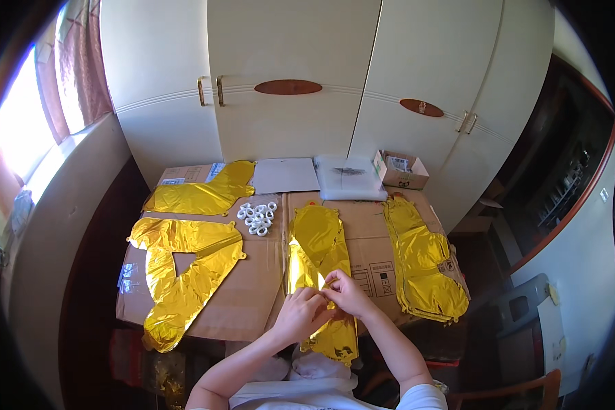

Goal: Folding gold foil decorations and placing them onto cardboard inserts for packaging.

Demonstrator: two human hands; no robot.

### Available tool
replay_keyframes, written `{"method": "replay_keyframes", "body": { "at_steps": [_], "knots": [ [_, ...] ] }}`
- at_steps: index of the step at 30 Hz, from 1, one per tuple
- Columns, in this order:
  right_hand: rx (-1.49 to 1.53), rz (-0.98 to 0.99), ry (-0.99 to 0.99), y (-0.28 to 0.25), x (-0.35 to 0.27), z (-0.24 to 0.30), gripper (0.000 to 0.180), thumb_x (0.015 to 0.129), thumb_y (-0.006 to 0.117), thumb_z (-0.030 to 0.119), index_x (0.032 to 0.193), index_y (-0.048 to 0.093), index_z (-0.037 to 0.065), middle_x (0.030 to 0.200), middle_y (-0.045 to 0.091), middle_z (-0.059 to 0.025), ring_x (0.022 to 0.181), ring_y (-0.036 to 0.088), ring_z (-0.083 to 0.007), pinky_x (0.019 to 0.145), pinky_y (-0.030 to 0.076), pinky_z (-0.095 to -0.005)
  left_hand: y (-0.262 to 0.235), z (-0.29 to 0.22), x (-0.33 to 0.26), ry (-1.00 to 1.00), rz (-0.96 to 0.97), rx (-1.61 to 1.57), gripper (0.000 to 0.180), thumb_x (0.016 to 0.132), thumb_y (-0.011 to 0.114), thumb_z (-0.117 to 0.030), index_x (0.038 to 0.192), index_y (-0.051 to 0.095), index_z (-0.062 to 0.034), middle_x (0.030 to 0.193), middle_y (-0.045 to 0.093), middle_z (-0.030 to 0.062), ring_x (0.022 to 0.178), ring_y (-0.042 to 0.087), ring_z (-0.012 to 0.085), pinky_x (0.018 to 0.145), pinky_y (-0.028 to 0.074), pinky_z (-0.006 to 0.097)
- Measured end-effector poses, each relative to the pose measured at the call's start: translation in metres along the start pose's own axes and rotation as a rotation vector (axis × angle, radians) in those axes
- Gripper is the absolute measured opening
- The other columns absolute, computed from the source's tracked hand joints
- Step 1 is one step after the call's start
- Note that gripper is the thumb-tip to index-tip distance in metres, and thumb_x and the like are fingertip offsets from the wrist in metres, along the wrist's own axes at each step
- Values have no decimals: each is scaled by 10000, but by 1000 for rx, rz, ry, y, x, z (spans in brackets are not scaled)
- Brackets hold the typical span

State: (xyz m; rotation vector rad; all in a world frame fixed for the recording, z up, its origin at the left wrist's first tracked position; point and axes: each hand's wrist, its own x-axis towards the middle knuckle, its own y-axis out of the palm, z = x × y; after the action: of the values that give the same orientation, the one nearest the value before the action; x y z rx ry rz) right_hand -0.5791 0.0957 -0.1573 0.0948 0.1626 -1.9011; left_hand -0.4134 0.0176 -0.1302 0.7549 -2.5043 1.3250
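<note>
A flat, shiny gold foil balloon (318, 236) lies lengthwise in front of me, its near end hanging over the cardboard's front edge. Above its middle my two hands come together, fingertips nearly touching. My left hand (301, 315) is closed, with its fingers bent over the foil. My right hand (349, 294) is in a pinch just beside it. Whatever sits between the fingertips is too small or hidden to make out. Left of the balloon's far end sits a cluster of small white rings (257, 219).
Brown cardboard (253, 301) covers the table. More gold balloons lie around: a triangular-holed one (215, 246) at left, another (205, 196) behind it, and a stack (420, 253) at right. At the back are a white flat sheet (285, 175), clear plastic bags (348, 179) and a small open box (404, 179).
</note>
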Motion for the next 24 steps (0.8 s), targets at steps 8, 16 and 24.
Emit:
{"method": "replay_keyframes", "body": {
  "at_steps": [8, 16, 24],
  "knots": [
    [-690, -267, -217, -15, -10, -9, 318, 851, 713, 215, 1084, 537, 91, 766, 660, -86, 701, 661, -273, 594, 500, -376, -25, 78, 32, -24, 59, 242, 549, 880, 637, -353, 1291, 510, -14, 1356, 504, 205, 1280, 457, 365, 1065, 370, 437],
    [-956, -303, -512, -13, -16, -20, 196, 843, 669, 177, 1023, 620, 116, 778, 672, -52, 751, 630, -250, 694, 495, -394, -10, 129, 57, 128, 249, 361, 827, 899, 542, -566, 1416, 366, 55, 1482, 349, 269, 1409, 299, 390, 1167, 242, 431],
    [-999, -256, -584, -19, -17, -28, 95, 828, 625, 92, 910, 671, 102, 859, 687, -45, 810, 612, -248, 789, 481, -390, -5, 125, 51, 215, 247, 505, 871, 860, 510, -668, 1412, 407, -3, 1468, 373, 259, 1386, 328, 405, 1148, 257, 464]
  ]
}}
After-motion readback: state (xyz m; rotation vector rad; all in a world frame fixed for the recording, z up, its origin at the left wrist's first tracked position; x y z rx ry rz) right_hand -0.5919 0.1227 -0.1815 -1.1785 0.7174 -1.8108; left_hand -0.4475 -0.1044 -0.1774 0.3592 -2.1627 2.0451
